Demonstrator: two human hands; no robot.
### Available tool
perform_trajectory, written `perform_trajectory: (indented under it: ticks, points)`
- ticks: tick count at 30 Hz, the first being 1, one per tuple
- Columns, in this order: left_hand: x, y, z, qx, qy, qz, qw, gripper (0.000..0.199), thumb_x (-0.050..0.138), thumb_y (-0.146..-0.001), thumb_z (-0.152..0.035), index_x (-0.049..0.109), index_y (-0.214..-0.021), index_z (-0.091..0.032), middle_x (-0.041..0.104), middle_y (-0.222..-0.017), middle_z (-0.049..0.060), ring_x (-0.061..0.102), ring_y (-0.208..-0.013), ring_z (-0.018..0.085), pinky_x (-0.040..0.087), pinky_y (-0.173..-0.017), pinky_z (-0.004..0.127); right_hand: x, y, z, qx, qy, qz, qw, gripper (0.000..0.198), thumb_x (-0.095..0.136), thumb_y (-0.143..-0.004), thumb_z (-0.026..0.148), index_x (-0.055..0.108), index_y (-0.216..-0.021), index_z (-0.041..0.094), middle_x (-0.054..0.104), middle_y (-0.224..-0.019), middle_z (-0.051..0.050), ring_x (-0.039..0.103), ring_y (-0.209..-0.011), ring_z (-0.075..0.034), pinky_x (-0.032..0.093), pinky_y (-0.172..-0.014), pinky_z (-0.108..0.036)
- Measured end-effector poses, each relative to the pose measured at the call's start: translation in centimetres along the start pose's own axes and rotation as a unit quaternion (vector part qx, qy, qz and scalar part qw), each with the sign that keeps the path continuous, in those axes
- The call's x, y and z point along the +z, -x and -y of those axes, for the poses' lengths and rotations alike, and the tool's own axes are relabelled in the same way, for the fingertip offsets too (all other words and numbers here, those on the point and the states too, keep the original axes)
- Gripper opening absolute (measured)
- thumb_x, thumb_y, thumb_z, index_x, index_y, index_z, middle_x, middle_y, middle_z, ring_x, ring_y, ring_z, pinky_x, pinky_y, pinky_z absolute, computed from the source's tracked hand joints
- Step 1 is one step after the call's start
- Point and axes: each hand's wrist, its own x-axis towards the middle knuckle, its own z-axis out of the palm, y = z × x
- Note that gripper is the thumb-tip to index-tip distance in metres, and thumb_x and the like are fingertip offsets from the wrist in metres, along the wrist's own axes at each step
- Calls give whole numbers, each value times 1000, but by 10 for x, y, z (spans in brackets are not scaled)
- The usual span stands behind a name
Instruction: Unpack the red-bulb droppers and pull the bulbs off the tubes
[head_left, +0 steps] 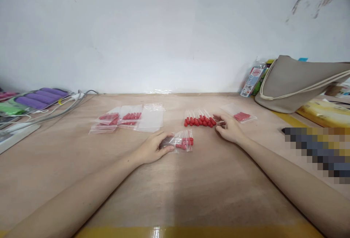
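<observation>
Head view: one left hand [153,148], pinching one clear bag [186,143], red-tipped contents; one right hand [232,128], grip unclear, beside one red-tipped bunch [201,121].

Near tabletop [175,194] leaves room to pass; beyond, a filled bag [183,144] and red-tipped sticks [202,121] obstruct.

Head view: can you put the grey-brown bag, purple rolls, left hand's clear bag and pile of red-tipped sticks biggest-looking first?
1. Grey-brown bag
2. Purple rolls, together
3. Clear bag in the left hand, and pile of red-tipped sticks: too alike to rank
</observation>
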Motion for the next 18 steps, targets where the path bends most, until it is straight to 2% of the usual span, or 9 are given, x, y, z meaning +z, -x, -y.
perform_trajectory:
  ticks: [3, 5, 7, 8, 10, 12, 15, 18]
  points:
    - [0, 0, 0, 1, 2, -2, 1000, 36, 51, -83, -39, 51, -114, -21, 59, -105, 6, 55, -90, 19, 45, -78, 32, -2, 0, 3, -2, 9, -40, 999, 42, 51, -63, 17, 59, -104, 15, 63, -99, -9, 59, -83, -20, 50, -68, -33]
    - [1, 0, 1, 6, 3, -3, 1000, 36, 51, -83, -39, 50, -115, -21, 58, -106, 6, 55, -91, 19, 45, -79, 32, -4, 3, 12, -28, 4, -82, 996, 34, 53, -68, 23, 61, -100, 17, 63, -92, -8, 57, -77, -19, 48, -67, -34]
    - [1, 0, 2, 7, 2, -3, 1000, 37, 52, -83, -39, 50, -115, -22, 58, -107, 6, 55, -93, 19, 45, -80, 33, -4, 8, 28, -63, -27, -94, 993, 25, 54, -72, 28, 63, -93, 18, 63, -81, -6, 56, -71, -18, 46, -69, -34]
    - [1, 0, 3, 6, 0, -3, 1000, 37, 52, -83, -39, 50, -115, -22, 58, -108, 6, 55, -93, 19, 45, -80, 33, -3, 12, 37, -78, -53, -74, 993, 19, 54, -74, 29, 63, -88, 19, 62, -75, -4, 55, -70, -17, 46, -68, -33]
    - [1, 0, 2, -3, -1, -3, 1000, 38, 52, -83, -39, 49, -116, -22, 58, -109, 6, 55, -93, 19, 45, -80, 33, 4, 19, 57, -118, -97, 25, 988, 13, 55, -77, 30, 64, -78, 20, 62, -72, -3, 56, -69, -16, 46, -69, -32]
    - [2, 0, 1, -13, 1, 1, 1000, 38, 52, -83, -40, 49, -116, -22, 57, -110, 6, 55, -93, 20, 46, -80, 33, 13, 24, 72, -149, -109, 79, 980, 14, 58, -77, 33, 66, -77, 21, 62, -73, -3, 55, -73, -16, 45, -72, -32]
    - [2, -1, -1, -22, 4, 8, 1000, 39, 52, -82, -40, 48, -117, -22, 57, -110, 7, 55, -93, 20, 46, -80, 34, 25, 28, 85, -145, -121, 121, 975, 17, 63, -75, 35, 67, -85, 23, 59, -81, -3, 54, -77, -16, 44, -73, -32]
    - [3, -1, -3, -15, 3, 5, 1000, 37, 52, -83, -39, 48, -115, -21, 56, -109, 6, 54, -94, 20, 45, -82, 34, 31, 28, 87, -120, -119, 179, 969, 20, 65, -73, 34, 66, -89, 23, 54, -81, -2, 51, -71, -14, 43, -65, -28]
